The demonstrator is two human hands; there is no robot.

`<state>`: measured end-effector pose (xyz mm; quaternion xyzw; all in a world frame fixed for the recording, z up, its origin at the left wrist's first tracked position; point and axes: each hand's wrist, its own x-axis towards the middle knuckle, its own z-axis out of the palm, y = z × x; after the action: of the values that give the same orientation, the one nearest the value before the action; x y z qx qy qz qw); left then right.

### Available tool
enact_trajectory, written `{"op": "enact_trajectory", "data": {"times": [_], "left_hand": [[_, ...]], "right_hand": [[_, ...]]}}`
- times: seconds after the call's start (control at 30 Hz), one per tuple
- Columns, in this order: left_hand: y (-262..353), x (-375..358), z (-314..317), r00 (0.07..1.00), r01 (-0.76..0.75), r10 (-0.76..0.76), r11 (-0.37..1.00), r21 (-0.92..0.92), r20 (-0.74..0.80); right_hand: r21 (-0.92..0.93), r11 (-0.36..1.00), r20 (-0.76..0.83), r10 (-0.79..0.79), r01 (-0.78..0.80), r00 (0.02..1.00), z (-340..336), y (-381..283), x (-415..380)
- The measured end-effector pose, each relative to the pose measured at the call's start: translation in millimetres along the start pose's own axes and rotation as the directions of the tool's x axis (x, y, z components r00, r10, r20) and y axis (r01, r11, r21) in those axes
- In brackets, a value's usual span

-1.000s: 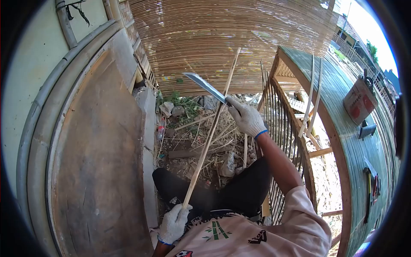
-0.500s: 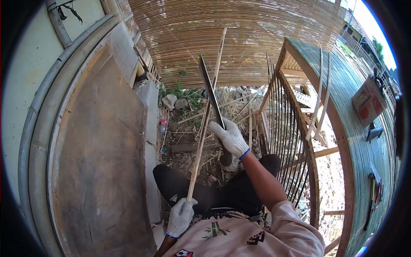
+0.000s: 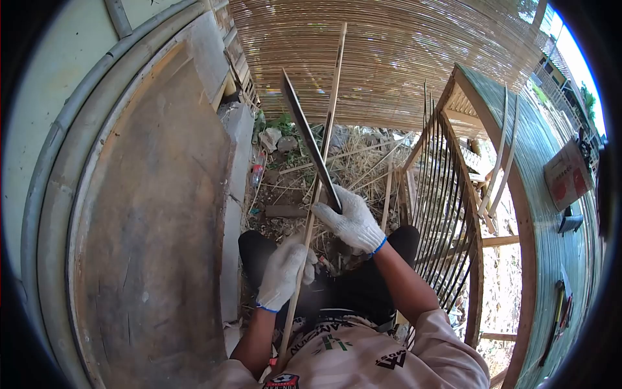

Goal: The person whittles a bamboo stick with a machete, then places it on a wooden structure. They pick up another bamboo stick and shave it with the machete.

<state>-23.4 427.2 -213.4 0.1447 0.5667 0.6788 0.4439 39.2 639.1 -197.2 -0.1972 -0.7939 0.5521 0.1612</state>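
Note:
A long, pale bamboo strip [image 3: 332,84] runs from near my chest up and away in front of me. My left hand [image 3: 282,272], in a white knit glove with a blue cuff, is closed around the strip's lower part, fingertips showing on its right side. Closed too is my gloved right hand [image 3: 350,220], which holds a machete [image 3: 302,120]. The long dark blade points up and to the left, crossing the strip in this view just beyond my hands. The machete's handle is mostly hidden by the right glove.
A large wooden board [image 3: 149,214] stands at my left beside a grey block wall [image 3: 236,149]. To the right is a wooden frame with thin dark rods [image 3: 447,194] and a green slatted top [image 3: 544,259] bearing a carton [image 3: 567,174]. Stones [image 3: 271,138] and bamboo scraps litter the ground.
My left hand has moved up along the strip, closer to the right hand, and the strip's near end now reaches down to my chest. The machete tilts further left.

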Motion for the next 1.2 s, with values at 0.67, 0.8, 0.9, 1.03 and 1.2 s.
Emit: {"op": "enact_trajectory", "data": {"times": [0.67, 0.8, 0.9, 1.03, 1.2], "left_hand": [[-8, 0, -6, 0.997, -0.051, 0.036, 0.971, -0.234, -0.069], [-12, 0, -5, 0.993, -0.088, 0.078, 0.989, -0.120, -0.086], [-9, -2, -7, 0.994, -0.073, 0.071, 0.997, -0.024, -0.086], [9, -6, 9, 0.996, -0.032, 0.035, 0.999, 0.041, -0.081], [6, -7, 9, 0.997, -0.046, 0.047, 0.999, 0.021, -0.069]], "right_hand": [[-0.551, 0.733, 0.399, -0.187, 0.398, 0.898, -3, -19, -53], [-0.617, 0.663, 0.400, -0.199, 0.424, 0.894, -1, -15, -49], [-0.626, 0.653, 0.381, -0.219, 0.425, 0.898, 0, -12, -46], [-0.644, 0.660, 0.315, -0.230, 0.386, 0.921, -4, -5, -39], [-0.668, 0.668, 0.234, -0.231, 0.328, 0.945, -13, -12, -30]]}}
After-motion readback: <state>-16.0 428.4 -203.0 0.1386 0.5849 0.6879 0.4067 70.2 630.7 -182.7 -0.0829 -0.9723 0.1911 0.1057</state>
